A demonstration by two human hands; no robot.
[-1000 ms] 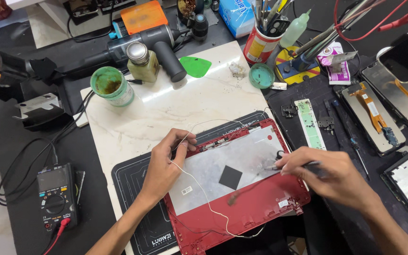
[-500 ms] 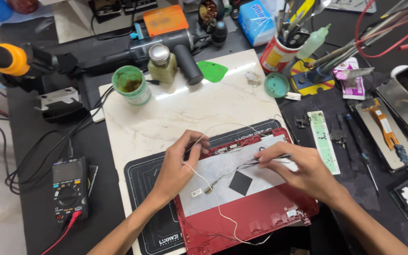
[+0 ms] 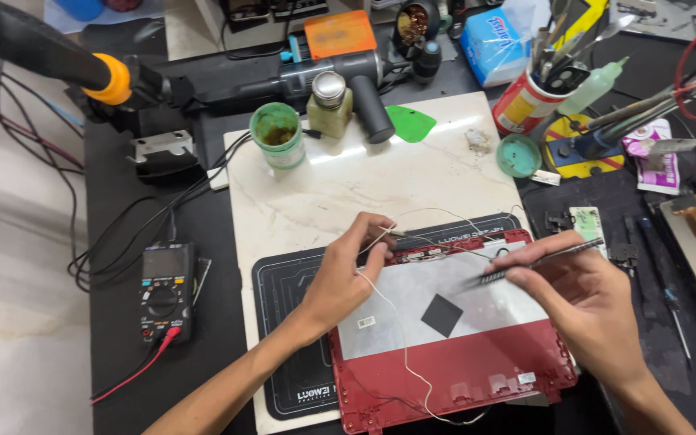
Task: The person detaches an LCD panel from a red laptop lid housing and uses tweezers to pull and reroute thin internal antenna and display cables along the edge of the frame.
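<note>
Fingers of the left hand (image 3: 340, 278) are pinching narrowly on a thin white wire (image 3: 392, 322), thumb and forefinger closing on it just above the top edge of the red plastic laptop lid (image 3: 461, 379). From that pinch the wire is trailing down across the lid's silvery foil-lined inner face, curving past the small black square pad (image 3: 442, 315) and running on to the lid's lower edge. Other fine strands of wire are arching from the same fingertips toward the right, over the lid's upper rim.

Fingers of the right hand (image 3: 586, 294) are closing around a pair of slim metal tweezers (image 3: 537, 261), gripping them like a pen; the tweezers' tip is pointing left and hovering over the foil near the lid's upper right part, close to the wire strands but well apart from the left fingertips. Whether the tip is touching anything is too fine to tell.

The lid is lying partly on a black rubber work mat (image 3: 287, 322), which is sitting on a white marble slab (image 3: 340, 193). Behind the slab, a green-rimmed round tin (image 3: 275, 133) and a small glass bottle with a metal cap (image 3: 329, 101) are standing side by side. A black multimeter with a red lead (image 3: 163, 290) is lying to the left of the mat.
</note>
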